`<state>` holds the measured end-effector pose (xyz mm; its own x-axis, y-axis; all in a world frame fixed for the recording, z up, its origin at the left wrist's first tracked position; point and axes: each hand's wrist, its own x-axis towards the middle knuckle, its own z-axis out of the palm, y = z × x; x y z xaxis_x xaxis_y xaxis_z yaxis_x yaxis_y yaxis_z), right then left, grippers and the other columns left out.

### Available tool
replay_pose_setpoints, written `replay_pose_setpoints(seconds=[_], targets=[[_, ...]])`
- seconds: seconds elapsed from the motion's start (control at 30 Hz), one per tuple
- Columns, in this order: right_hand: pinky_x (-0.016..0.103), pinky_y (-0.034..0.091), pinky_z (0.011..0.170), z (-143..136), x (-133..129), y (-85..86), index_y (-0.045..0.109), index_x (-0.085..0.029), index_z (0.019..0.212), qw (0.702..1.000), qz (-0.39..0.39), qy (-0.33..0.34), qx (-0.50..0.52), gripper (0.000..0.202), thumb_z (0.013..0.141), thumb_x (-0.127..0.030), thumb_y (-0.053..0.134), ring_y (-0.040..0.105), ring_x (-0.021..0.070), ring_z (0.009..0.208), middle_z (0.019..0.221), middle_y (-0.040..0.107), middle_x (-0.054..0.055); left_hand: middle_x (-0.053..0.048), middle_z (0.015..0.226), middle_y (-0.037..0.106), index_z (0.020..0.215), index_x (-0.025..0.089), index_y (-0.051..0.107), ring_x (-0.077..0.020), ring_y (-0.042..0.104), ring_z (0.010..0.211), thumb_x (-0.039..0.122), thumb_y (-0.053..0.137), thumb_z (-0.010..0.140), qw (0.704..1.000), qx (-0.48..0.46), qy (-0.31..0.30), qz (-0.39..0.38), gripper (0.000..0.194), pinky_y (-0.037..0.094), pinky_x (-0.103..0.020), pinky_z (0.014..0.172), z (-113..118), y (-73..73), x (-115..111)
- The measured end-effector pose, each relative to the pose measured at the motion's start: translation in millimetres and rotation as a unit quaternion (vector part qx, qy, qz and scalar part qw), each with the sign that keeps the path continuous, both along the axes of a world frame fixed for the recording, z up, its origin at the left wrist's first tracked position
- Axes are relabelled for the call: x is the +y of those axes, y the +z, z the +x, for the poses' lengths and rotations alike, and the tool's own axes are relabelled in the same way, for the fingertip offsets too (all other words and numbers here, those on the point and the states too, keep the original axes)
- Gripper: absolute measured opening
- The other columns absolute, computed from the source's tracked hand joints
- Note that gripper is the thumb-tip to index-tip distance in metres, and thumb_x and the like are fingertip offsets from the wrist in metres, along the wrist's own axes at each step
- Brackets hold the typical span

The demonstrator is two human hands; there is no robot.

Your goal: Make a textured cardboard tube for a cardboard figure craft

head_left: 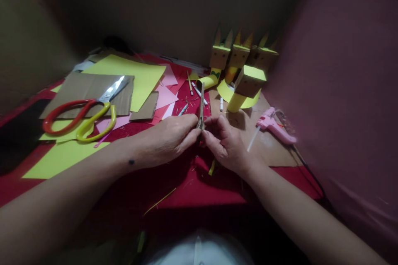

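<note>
Head view: hands [175, 134] [228, 143] pinch cardboard [202, 107] before an open-ended yellow tube [209, 80].

I have one thing in work: a cardboard piece [202, 105], dull brown and seen nearly edge-on, so it shows me only a long, narrow strip. I see it raised in the middle of the scene, over the near part of the red surface [183, 194]. Its slim end points to the far side, leaning a touch right; its near end sits in the grip of my left hand [171, 136] and right hand [226, 143], fingertips meeting it from either side. Toward that near end I make out layered edges, slightly parted; whether it is one folded sheet or several, I can't tell. Its broad faces are turned from me, and fingers hide its lowest part.
</note>
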<state>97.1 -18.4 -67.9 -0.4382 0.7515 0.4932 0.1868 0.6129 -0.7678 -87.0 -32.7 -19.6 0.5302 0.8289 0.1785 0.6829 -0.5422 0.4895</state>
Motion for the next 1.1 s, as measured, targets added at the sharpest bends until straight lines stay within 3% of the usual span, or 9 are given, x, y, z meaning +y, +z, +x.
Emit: replay_pose_setpoints(seconds=[0.3, 0.6, 0.8, 0.97, 1.1], targets=[[0.027, 0.046, 0.059, -1.5, -0.2, 3.2, 0.046, -0.020, 0.092, 0.999, 0.041, -0.015, -0.024, 0.004, 0.091, -0.024, 0.047, 0.055, 0.0132, 0.065, 0.074, 0.056, 0.001, 0.001, 0.070, 0.051, 0.077, 0.020, 0.044, -0.0122, 0.046, 0.058, 0.027, 0.038, 0.093, 1.000, 0.001, -0.003, 0.017, 0.019, 0.036, -0.025, 0.056, 0.7, -2.0, 0.5], [0.024, 0.038, 0.054, -6.2, -6.3, 7.4, 0.044, -0.021, 0.086, 0.979, 0.171, -0.083, -0.080, 0.007, 0.089, -0.015, 0.041, 0.046, 0.0110, 0.056, 0.067, 0.047, -0.002, -0.001, 0.075, 0.054, 0.083, 0.018, 0.049, -0.0137, 0.049, 0.062, 0.028, 0.038, 0.093, 1.000, -0.001, 0.002, 0.012, 0.018, 0.039, -0.027, 0.060, 4.8, -3.8, -1.0], [0.023, 0.037, 0.051, -8.1, -7.5, 8.8, 0.046, -0.021, 0.082, 0.982, 0.144, -0.108, -0.056, 0.008, 0.088, -0.015, 0.045, 0.044, 0.0095, 0.053, 0.066, 0.048, -0.003, 0.001, 0.067, 0.053, 0.078, 0.018, 0.048, -0.0117, 0.047, 0.056, 0.026, 0.044, 0.089, 0.998, -0.029, 0.019, 0.044, 0.015, 0.038, -0.025, 0.054, 4.0, -4.9, -1.4], [0.024, 0.040, 0.055, -9.2, -7.0, 9.1, 0.046, -0.020, 0.081, 0.990, 0.083, -0.106, -0.039, 0.009, 0.089, -0.017, 0.044, 0.049, 0.0110, 0.058, 0.067, 0.050, -0.002, 0.000, 0.079, 0.061, 0.097, 0.017, 0.048, -0.0126, 0.058, 0.065, 0.025, 0.054, 0.085, 0.989, -0.131, 0.029, 0.069, 0.015, 0.046, -0.023, 0.058, 2.9, -7.3, -3.3], [0.025, 0.041, 0.054, -10.7, -8.5, 9.0, 0.046, -0.021, 0.081, 0.996, 0.023, -0.090, -0.020, 0.010, 0.090, -0.019, 0.044, 0.051, 0.0115, 0.059, 0.067, 0.051, -0.002, 0.000, 0.075, 0.060, 0.093, 0.016, 0.052, -0.0118, 0.056, 0.062, 0.019, 0.051, 0.087, 0.983, -0.101, 0.006, 0.150, 0.006, 0.044, -0.023, 0.058, 4.3, -9.3, -3.3]])
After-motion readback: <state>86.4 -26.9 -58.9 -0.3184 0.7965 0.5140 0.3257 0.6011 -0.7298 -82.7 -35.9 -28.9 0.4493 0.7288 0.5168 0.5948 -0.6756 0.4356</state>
